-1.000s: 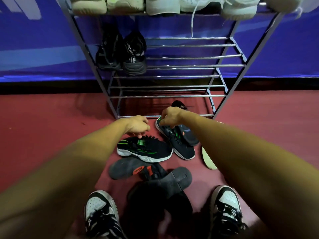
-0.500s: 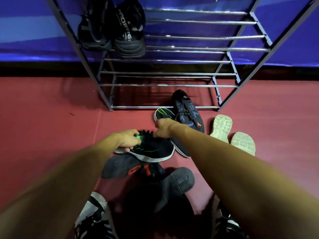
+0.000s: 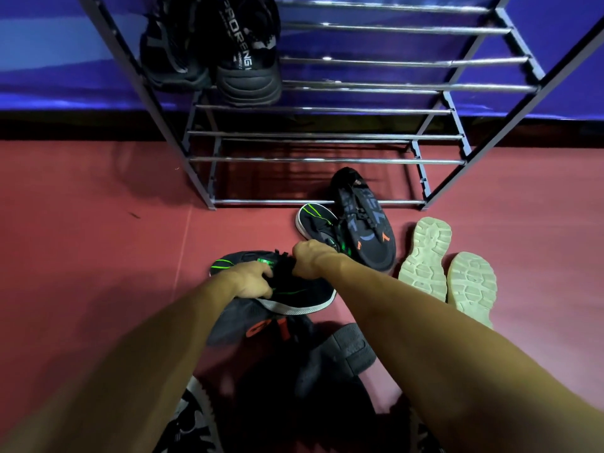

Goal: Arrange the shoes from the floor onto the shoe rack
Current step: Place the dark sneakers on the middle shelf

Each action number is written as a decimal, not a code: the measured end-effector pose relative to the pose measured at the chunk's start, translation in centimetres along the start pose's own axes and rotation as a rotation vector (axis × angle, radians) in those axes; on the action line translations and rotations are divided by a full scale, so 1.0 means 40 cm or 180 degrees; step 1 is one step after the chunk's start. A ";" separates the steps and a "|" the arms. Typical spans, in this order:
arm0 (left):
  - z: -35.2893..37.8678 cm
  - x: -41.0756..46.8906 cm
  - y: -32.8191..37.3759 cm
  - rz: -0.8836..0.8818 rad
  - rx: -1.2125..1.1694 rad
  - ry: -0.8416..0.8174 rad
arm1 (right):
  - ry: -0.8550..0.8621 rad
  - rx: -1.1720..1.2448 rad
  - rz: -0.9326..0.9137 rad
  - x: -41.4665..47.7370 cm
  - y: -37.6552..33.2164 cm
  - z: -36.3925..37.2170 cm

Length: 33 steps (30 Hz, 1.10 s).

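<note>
On the red floor [image 3: 98,256] just in front of the shoe rack [image 3: 327,135], both hands are on one black sneaker with green stripes [image 3: 294,289], which lies on its side with its white-edged sole turned toward the camera. The left hand [image 3: 251,281] curls its fingers over the heel end of the upper, its grip closed on the fabric beside the green tongue tab; the right hand [image 3: 310,259] is fisted at the laces, its grip pinched on the shoe's top, though the fingertips are hidden behind the knuckles. Under this sneaker lies a dark shoe with orange markings [image 3: 261,328], and nearer the camera a black shoe with a ribbed sole [image 3: 343,351] rests at an angle. Beyond the right hand sits the matching green-striped sneaker [image 3: 315,220], toe toward the rack, touching a black sneaker with blue and orange marks [image 3: 366,223] whose toe reaches under the rack's lowest front bar. To the right, well apart from the hands, a pale pair of shoes [image 3: 447,266] lies sole-up, side by side. On the rack's middle tier, at its left end, stands a pair of black chunky sneakers [image 3: 228,53]; the tier's other bars are bare. At the bottom edge, the person's own black-and-white shoes [image 3: 192,420] show.
</note>
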State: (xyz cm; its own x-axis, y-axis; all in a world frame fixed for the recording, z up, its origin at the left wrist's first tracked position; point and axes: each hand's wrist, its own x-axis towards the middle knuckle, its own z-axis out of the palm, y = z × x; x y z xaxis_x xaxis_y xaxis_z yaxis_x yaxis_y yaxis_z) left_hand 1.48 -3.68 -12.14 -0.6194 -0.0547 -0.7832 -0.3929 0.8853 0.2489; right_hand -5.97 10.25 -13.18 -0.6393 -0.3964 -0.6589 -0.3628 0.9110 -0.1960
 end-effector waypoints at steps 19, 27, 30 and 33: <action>0.033 -0.073 0.050 0.0111 0.0173 0.0317 | -0.0400 -0.0134 -0.0592 -0.119 0.002 -0.089; -0.020 -0.201 0.151 0.0249 0.0215 0.0440 | -0.0186 0.0212 -0.0477 -0.294 0.050 -0.198; -0.073 -0.262 0.209 0.0299 0.0409 0.0396 | -0.0090 0.0203 -0.0404 -0.373 0.061 -0.255; -0.139 -0.322 0.273 0.0345 0.0521 0.0219 | -0.0026 0.0276 -0.0440 -0.431 0.068 -0.319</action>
State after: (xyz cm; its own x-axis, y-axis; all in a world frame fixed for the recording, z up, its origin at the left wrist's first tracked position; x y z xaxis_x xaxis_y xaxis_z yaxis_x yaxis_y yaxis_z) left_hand 1.38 4.10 3.84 -0.6992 0.0184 -0.7147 -0.2093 0.9506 0.2293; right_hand -4.58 18.12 6.93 -0.5817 -0.5180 -0.6272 -0.3868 0.8544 -0.3469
